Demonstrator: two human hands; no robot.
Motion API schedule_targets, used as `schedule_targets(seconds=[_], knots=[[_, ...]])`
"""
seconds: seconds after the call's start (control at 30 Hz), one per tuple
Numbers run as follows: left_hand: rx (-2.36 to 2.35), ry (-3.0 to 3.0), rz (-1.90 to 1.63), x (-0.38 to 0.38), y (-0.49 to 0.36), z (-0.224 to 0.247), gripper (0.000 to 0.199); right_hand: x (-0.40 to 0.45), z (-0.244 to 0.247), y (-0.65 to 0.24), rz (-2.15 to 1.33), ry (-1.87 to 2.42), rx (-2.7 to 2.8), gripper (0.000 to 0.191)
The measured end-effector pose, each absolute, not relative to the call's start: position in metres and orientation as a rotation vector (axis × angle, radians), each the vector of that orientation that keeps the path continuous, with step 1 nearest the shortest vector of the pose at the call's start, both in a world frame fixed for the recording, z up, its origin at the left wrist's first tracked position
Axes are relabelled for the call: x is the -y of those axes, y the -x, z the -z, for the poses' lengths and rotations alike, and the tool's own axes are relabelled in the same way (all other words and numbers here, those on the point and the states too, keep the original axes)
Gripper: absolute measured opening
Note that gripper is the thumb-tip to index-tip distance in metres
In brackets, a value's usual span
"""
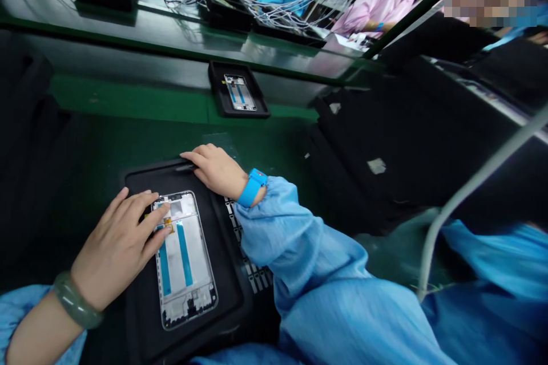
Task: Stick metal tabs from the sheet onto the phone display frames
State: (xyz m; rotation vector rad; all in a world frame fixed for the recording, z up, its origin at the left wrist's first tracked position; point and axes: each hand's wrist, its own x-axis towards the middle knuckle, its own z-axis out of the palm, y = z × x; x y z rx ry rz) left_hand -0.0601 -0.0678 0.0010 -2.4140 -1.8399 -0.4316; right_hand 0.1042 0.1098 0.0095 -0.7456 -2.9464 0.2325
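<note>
A phone mid-frame [194, 256] with two blue strips lies in a black foam tray [233, 291] before me. My left hand [122, 234], with a green bangle at the wrist, rests over the frame's upper left part. Its fingers are spread, and the fingertips touch near a small orange flex cable [168, 222]. At the tray's far edge is my right hand [218, 170], wearing a blue wrist strap [253, 187]. A slim dark tool [185, 167] shows between its fingers; its exact kind is unclear.
Farther back, a smaller black tray [217, 91] holds a similar phone frame [240, 93]. Stacked black foam trays [355, 165] stand at right, near a pale curved tube [454, 199]. Strips of small parts [257, 276] lie beside my tray. Cables and co-workers are beyond the shelf.
</note>
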Motion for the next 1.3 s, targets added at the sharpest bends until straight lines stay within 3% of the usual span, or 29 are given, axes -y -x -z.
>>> schedule_targets(seconds=[0.13, 0.37, 0.57, 0.7, 0.77, 1.03, 1.17, 1.3], knots=[[1.89, 2.35, 0.548, 0.067, 0.064, -0.008, 0.04, -0.129, -0.015, -0.105, -0.115, 0.835, 2.967, 0.029], [2.03, 2.038, 0.853, 0.063, 0.075, -0.014, 0.038, -0.23, -0.029, -0.11, -0.032, 1.655, 2.472, 0.04], [2.057, 2.049, 0.727, 0.059, 0.087, 0.003, 0.037, -0.255, -0.031, -0.076, -0.053, 1.642, 2.574, 0.038], [2.061, 2.065, 0.671, 0.06, 0.089, 0.006, 0.038, -0.259, -0.03, -0.115, 0.014, 1.698, 2.67, 0.034], [2.054, 2.09, 0.653, 0.06, 0.088, 0.006, 0.039, -0.259, -0.024, -0.141, 0.045, 1.723, 2.719, 0.042], [2.148, 2.14, 0.743, 0.055, 0.081, 0.002, 0.033, -0.24, -0.028, -0.148, 0.231, 1.484, 2.783, 0.03], [2.191, 2.093, 0.661, 0.052, 0.077, -0.001, 0.037, -0.207, -0.047, -0.133, 0.425, 1.161, 2.812, 0.027], [2.224, 2.054, 0.663, 0.051, 0.075, -0.002, 0.044, -0.147, -0.06, -0.131, 0.319, 0.781, 2.959, 0.021]])
